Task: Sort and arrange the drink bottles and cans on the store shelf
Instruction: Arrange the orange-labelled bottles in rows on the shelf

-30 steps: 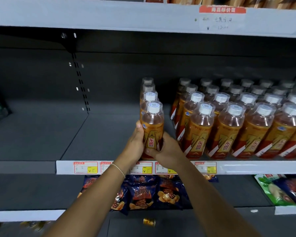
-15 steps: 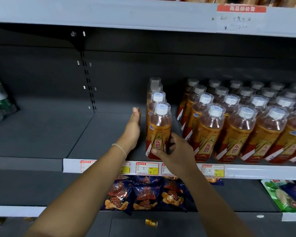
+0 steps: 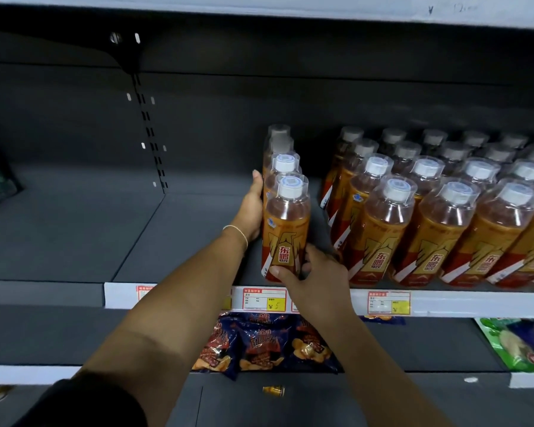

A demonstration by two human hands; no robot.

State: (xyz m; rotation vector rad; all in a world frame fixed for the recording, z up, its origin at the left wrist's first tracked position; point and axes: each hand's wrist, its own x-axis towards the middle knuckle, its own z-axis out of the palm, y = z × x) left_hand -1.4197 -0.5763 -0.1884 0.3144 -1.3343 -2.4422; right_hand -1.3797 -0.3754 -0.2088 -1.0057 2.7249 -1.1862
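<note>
bottle [image 3: 285, 229] stood at shelf [image 3: 182, 241] front, left of block [image 3: 444, 229] | base gripped by right hand [image 3: 316, 280] fingers | left hand [image 3: 251, 211] laid flat, fingers straight, on row [image 3: 281, 166] side | judged rigid, slick, heavy; low grip advised

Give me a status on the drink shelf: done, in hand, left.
Done: the block of orange bottles on the right stands in tidy rows. In hand: a single-file row stands apart on its left; the left hand presses flat against it, the right hand grips the front bottle low down. Left: probably closing that gap, and the small can lying on the lower shelf.
</note>
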